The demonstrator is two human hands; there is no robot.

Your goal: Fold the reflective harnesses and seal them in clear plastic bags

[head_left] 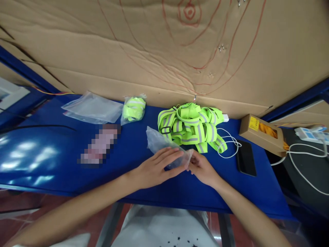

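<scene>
A clear plastic bag (157,140) is between my hands, above the blue table. My right hand (205,170) pinches the bag's right end between thumb and fingers. Across the bag lies my left hand (156,168), its fingers stretched out and its thumb apart, reaching toward the right hand. Just behind the bag sits a tangled heap of neon yellow-green reflective straps (196,128) with grey stripes and a black buckle. Farther left, a similar strap bundle (134,109) is packed in its own clear bag.
Flat clear bags (94,108) lie at the back left, near a blurred-out pinkish item (100,145). To the right are a white cable (226,157), a black phone (246,157) and a cardboard box (267,137) with orange contents. A cardboard panel (154,61) rises behind the table (144,118).
</scene>
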